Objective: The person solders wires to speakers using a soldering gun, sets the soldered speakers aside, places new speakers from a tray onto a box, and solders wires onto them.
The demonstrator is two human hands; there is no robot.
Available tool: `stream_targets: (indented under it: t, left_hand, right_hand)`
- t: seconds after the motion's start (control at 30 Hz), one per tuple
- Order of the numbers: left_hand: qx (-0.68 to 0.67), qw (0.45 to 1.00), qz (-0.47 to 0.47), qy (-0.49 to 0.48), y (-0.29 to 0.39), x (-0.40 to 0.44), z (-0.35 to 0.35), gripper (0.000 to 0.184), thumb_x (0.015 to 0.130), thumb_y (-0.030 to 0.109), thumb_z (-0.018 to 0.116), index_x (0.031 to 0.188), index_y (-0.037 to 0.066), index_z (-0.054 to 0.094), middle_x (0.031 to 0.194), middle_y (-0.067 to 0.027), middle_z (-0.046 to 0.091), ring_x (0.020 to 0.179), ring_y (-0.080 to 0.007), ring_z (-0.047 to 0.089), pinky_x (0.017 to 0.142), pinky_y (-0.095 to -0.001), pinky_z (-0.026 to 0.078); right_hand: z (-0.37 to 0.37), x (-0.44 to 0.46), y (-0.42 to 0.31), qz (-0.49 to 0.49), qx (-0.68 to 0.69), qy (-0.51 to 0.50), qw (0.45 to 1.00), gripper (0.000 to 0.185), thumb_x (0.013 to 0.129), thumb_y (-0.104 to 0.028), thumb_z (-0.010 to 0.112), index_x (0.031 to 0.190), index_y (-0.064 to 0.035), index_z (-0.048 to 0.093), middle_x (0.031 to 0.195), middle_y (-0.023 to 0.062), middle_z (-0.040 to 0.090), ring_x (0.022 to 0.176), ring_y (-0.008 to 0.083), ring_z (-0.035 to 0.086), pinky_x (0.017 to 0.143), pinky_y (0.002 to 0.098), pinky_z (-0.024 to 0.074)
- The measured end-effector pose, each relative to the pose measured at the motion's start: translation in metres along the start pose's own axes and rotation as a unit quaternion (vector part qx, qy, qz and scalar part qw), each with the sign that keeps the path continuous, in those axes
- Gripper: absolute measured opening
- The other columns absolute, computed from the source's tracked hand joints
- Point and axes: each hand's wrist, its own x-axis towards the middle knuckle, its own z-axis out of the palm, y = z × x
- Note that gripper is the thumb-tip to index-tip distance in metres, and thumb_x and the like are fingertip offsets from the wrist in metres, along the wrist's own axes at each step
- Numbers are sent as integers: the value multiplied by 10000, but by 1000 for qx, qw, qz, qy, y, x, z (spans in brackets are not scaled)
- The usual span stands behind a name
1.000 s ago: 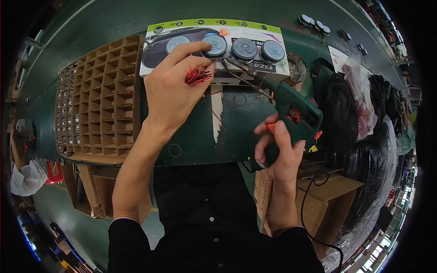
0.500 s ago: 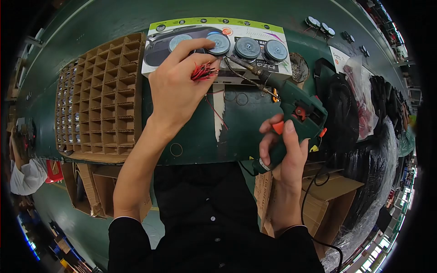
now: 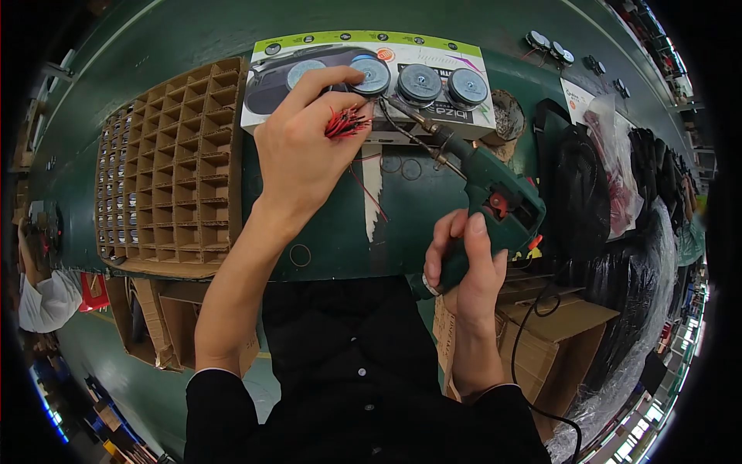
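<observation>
My left hand (image 3: 305, 147) is closed around a bundle of red and black wires (image 3: 347, 122), its fingertips on the second of several round speakers (image 3: 369, 76) on the printed box (image 3: 255, 100). Two more speakers, one in the middle (image 3: 420, 83) and one at the right (image 3: 468, 87), sit beside it. My right hand (image 3: 468, 255) is wrapped round the handle of a green soldering gun (image 3: 498, 185). The gun's tip points up and left, close to the held speaker's lower edge; whether they touch I cannot tell.
A cardboard divider tray (image 3: 185, 166) stands at the left, its far-left cells filled. Right of the box is a round container (image 3: 506, 116). Black bags (image 3: 576, 185) lie at the right, and small speakers (image 3: 550, 48) at the back right. A cable hangs beside an open carton (image 3: 553, 332).
The soldering gun and my right hand moved right, then back left, and the orange trigger is now covered by my fingers. My left hand shifted slightly right with the box, then stayed still.
</observation>
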Motion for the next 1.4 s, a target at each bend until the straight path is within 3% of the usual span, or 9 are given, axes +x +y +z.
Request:
stream_targets:
  t: [0.5, 0.63, 0.67, 0.73, 0.83, 0.9, 0.97, 1.3, 1.4]
  left_hand:
    - [10, 1000, 15, 22, -3, -1, 5, 140, 773, 87, 811, 883, 61, 727, 1101, 10, 710, 813, -200, 706, 679, -302, 560]
    - [-20, 996, 11, 84, 8, 1, -9, 102, 815, 66, 795, 878, 26, 725, 1072, -72, 707, 817, -187, 710, 679, -298, 562]
    - [-71, 990, -27, 120, 29, -2, -14, 95, 941, 72, 686, 997, -2, 704, 974, -93, 676, 716, -141, 652, 593, -288, 521]
    - [-478, 833, -235, 151, 64, -17, -24, 227, 1056, 133, 509, 1186, -18, 618, 868, -57, 615, 616, -96, 542, 492, -276, 428]
    - [-633, 667, -365, 144, 99, -20, -19, 385, 1116, 292, 321, 1264, 3, 529, 735, 6, 465, 562, -81, 392, 599, -273, 394]
    - [-647, 655, -364, 143, 96, -21, -16, 383, 1116, 315, 329, 1206, 14, 548, 680, 34, 375, 548, -84, 330, 630, -272, 372]
    - [-665, 635, -374, 123, 90, -20, -13, 382, 1115, 328, 340, 1126, 16, 560, 631, 43, 322, 528, -83, 298, 589, -273, 350]
    - [-672, 652, -316, 155, 74, -11, -17, 381, 1115, 331, 359, 1076, 18, 572, 606, 53, 293, 494, -76, 256, 536, -275, 311]
    - [-562, 757, -240, 230, 49, -10, -32, 228, 1074, 242, 488, 1090, 28, 563, 612, 59, 276, 506, -57, 255, 514, -261, 283]
  right_hand:
    - [-21, -21, 1, -121, 48, 13, 991, 436, 1023, -359, 576, 1273, -10, 500, 793, 110, 629, 549, 167, 551, 518, 291, 465]
    - [9, -18, 5, -142, -46, 113, 982, 355, 985, -103, 618, 1300, -42, 467, 853, 71, 591, 601, 131, 515, 533, 278, 437]
    - [9, -13, 17, -181, -53, 78, 979, 482, 897, 39, 662, 1315, -48, 438, 929, 105, 636, 694, 153, 597, 570, 284, 480]
    - [34, -7, 15, -164, -68, 31, 984, 589, 839, 95, 712, 1325, -51, 414, 1007, 154, 669, 805, 195, 667, 614, 293, 524]
    - [45, -5, 17, -116, -63, 24, 991, 389, 852, 40, 751, 1173, -21, 541, 1014, 106, 689, 941, 163, 650, 729, 284, 534]
    - [42, -6, 14, -82, -133, 23, 987, 116, 916, -81, 750, 966, -2, 682, 983, 35, 688, 959, 116, 600, 804, 291, 517]
    - [32, -2, 10, -118, -153, 1, 981, 129, 916, -67, 746, 995, -7, 665, 982, 31, 687, 944, 113, 602, 810, 283, 515]
    - [16, -3, 1, -157, -86, -1, 984, 313, 900, 20, 718, 1151, -21, 535, 941, 55, 681, 835, 102, 629, 753, 270, 536]
    - [11, -4, -2, -188, -64, 75, 977, 367, 911, 46, 639, 1226, -37, 470, 938, 89, 635, 714, 111, 578, 626, 260, 502]
